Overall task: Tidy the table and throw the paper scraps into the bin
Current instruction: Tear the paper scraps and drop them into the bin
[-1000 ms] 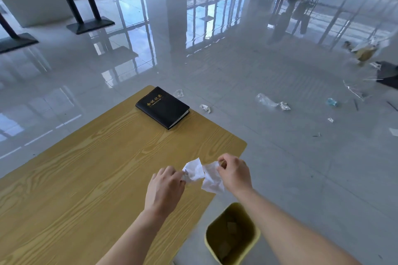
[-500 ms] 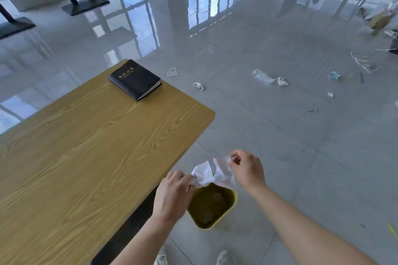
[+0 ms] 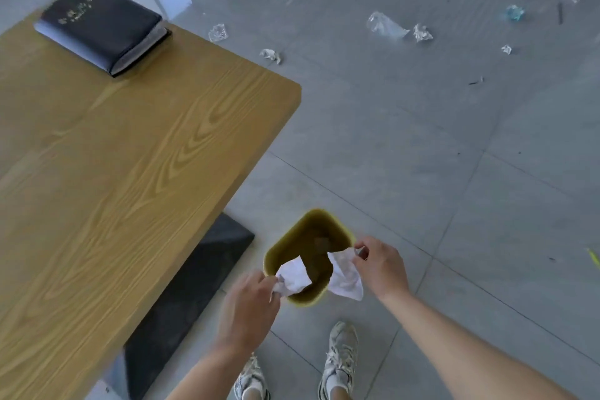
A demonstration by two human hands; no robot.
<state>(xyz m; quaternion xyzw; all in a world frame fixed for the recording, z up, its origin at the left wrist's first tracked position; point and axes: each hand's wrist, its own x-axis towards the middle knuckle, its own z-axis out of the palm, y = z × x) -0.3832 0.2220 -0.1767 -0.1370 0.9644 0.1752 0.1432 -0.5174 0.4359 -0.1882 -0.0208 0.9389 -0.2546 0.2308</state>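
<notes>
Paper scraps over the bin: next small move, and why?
Probably open both hands and drop. The left hand pinches one paper scrap over the bin opening; the right hand holds another scrap hanging at the bin's right rim, so nudge it left first.

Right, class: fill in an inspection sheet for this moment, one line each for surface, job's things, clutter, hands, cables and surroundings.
Surface: wooden table, bare apart from a black book at its far corner.
Job's things: two white paper pieces, left piece and right piece, over the yellow bin.
Clutter: crumpled scraps and clear plastic on the floor.
Hands: left hand and right hand each pinch one piece.
Cables: nothing seen.
Surroundings: grey tiled floor; the person's trainers.
</notes>
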